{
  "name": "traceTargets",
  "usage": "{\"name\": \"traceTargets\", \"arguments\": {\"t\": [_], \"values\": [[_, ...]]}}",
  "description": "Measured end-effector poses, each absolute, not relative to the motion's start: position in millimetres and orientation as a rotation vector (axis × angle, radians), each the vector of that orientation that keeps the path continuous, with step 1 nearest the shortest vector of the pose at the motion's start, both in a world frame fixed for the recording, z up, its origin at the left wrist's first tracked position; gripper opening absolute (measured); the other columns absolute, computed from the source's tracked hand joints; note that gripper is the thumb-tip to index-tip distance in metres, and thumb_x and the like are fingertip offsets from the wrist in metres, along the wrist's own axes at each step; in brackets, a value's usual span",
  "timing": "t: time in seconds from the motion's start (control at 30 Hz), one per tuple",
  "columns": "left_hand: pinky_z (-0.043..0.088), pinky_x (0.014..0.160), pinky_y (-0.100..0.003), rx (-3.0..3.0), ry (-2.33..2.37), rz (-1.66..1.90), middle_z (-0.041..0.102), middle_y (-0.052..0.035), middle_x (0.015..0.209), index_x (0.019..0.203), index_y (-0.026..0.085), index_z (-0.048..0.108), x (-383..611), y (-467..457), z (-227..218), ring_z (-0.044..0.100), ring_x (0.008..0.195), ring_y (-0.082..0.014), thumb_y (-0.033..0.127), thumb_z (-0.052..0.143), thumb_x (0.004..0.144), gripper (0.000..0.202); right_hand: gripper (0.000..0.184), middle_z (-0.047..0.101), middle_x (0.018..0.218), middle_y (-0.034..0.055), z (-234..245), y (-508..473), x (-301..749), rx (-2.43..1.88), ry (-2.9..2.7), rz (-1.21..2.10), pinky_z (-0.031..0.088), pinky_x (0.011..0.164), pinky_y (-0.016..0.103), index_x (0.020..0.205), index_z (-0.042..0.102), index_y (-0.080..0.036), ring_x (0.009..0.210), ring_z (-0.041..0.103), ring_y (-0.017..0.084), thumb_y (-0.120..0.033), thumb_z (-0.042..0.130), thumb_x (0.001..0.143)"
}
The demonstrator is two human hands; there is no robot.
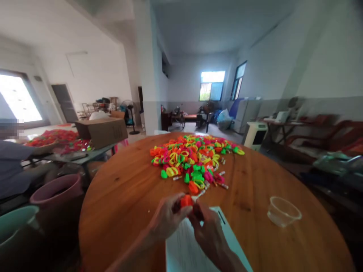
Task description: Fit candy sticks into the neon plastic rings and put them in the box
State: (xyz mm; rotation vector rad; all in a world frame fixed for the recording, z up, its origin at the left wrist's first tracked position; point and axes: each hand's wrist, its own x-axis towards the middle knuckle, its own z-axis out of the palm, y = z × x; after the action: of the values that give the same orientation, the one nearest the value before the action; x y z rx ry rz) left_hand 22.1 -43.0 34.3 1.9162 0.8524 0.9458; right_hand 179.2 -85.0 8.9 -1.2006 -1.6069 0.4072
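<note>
Close to the table's near side, my left hand (168, 215) is closed around a small orange-red plastic piece (186, 201). My right hand (205, 223) meets it from the other side, its fingers bent and pinched at the piece's right edge; what those fingertips grip is hidden. Beneath both hands lies a pale board or sheet (184, 249). Just beyond them spreads a heap of bright plastic bands (195, 155) in green, yellow, orange and pink, with several small whitish pieces (224, 186) along its near edge.
The round wooden table (119, 196) carries a clear plastic cup (283, 213) at right. To the left stand a pink bucket (56, 192), a green bucket (17, 223) and another table with a cardboard box (102, 132). A person (14, 162) sits at far left.
</note>
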Motion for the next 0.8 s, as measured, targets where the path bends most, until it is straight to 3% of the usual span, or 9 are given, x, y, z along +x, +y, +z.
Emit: {"name": "traceTargets", "arguments": {"t": [0.17, 0.3, 0.47, 0.63, 0.8], "values": [[0.039, 0.054, -0.019, 1.803, 0.896, 0.957, 0.058, 0.0002, 0.069, 0.099, 0.012, 0.061, 23, -26, 29, 0.052, 0.060, -0.0102, 0.030, 0.062, 0.083, 0.024, 0.015, 0.058, 0.069, -0.0003, 10, -80, 173, -1.183, -1.676, 0.443, 0.039, 0.059, 0.023, 0.087, 0.054, -0.019, 0.060, 0.051, 0.013, -0.032, 0.051, 0.093], [0.038, 0.054, -0.018, 1.833, 0.901, 0.959, 0.057, 0.0003, 0.070, 0.099, 0.011, 0.064, 8, -14, 24, 0.051, 0.060, -0.0091, 0.028, 0.064, 0.079, 0.026, 0.014, 0.063, 0.087, 0.0051, 13, -76, 189, -1.229, -1.817, 0.373, 0.042, 0.069, 0.025, 0.097, 0.058, -0.016, 0.071, 0.056, 0.014, -0.023, 0.049, 0.089], [0.040, 0.060, -0.020, 1.854, 0.948, 0.965, 0.056, 0.0010, 0.075, 0.120, 0.010, 0.061, -14, 4, 12, 0.049, 0.062, -0.0081, 0.026, 0.065, 0.077, 0.046, 0.023, 0.062, 0.079, 0.0064, 1, -42, 215, -1.675, -2.043, -0.017, 0.034, 0.063, 0.027, 0.079, 0.060, -0.017, 0.069, 0.054, 0.016, -0.018, 0.040, 0.091], [0.043, 0.061, -0.020, 1.797, 0.887, 1.007, 0.060, -0.0015, 0.082, 0.106, 0.011, 0.058, -20, 10, 6, 0.055, 0.067, -0.0097, 0.028, 0.066, 0.078, 0.033, 0.019, 0.062, 0.079, 0.0088, -2, -7, 219, -1.836, -2.022, -0.146, 0.026, 0.058, 0.029, 0.082, 0.064, -0.017, 0.064, 0.051, 0.017, -0.019, 0.046, 0.088], [0.041, 0.057, -0.018, 1.860, 0.973, 1.033, 0.060, 0.0000, 0.079, 0.103, 0.014, 0.056, -20, 9, -3, 0.052, 0.064, -0.0091, 0.025, 0.066, 0.079, 0.028, 0.022, 0.062, 0.093, 0.0133, -3, 8, 208, -1.845, -1.899, -0.254, 0.031, 0.063, 0.029, 0.098, 0.063, -0.013, 0.076, 0.055, 0.020, -0.024, 0.044, 0.092]]}}
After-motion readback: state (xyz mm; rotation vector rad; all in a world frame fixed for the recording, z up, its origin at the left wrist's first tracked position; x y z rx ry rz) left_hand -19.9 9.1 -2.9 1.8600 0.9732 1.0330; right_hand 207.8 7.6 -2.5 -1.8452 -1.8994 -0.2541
